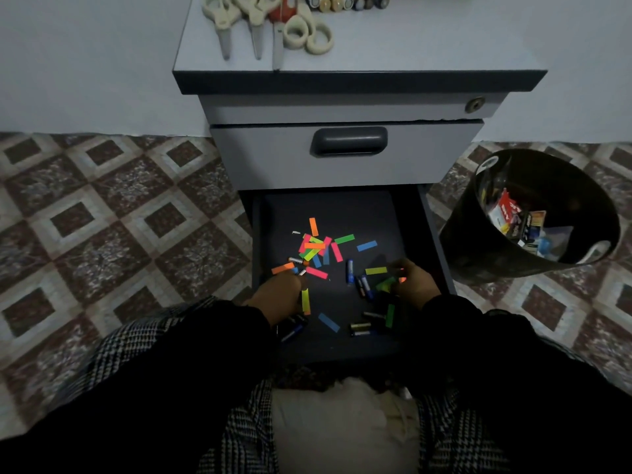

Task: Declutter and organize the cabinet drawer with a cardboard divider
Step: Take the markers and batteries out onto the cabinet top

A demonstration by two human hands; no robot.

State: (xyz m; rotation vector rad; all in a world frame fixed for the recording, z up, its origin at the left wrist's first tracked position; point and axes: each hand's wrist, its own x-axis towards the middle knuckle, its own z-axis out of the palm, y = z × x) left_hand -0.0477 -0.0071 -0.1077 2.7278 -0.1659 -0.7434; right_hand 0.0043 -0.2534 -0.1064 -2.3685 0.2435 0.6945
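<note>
The bottom drawer (342,206) of the small grey cabinet (359,80) is pulled out toward the person. On its dark floor lie little colored paper strips (314,246) in a heap near the middle, with more spread to the near and right sides. Small batteries (364,285) lie among them, mostly at the near side.

The person's left hand (278,292) is at the near left of the drawer. Its fingers are curled and seem to pinch a small battery (302,272) at the fingertips. The right hand (412,282) is at the near right, with fingers bent around some strips (388,282), green and orange ones.

The strips look very light and thin. They will bend and flutter, and they lie flat, so they are best swept into a bunch or lifted by an edge. The batteries are hard, smooth and a bit heavy for their size. They can roll, so they are best pinched around the middle.

No cardboard divider can be seen. Scissors (254,25) and more batteries (342,2) sit on the cabinet top, far from the person. A black bin (478,241) with trash stands on the right.
</note>
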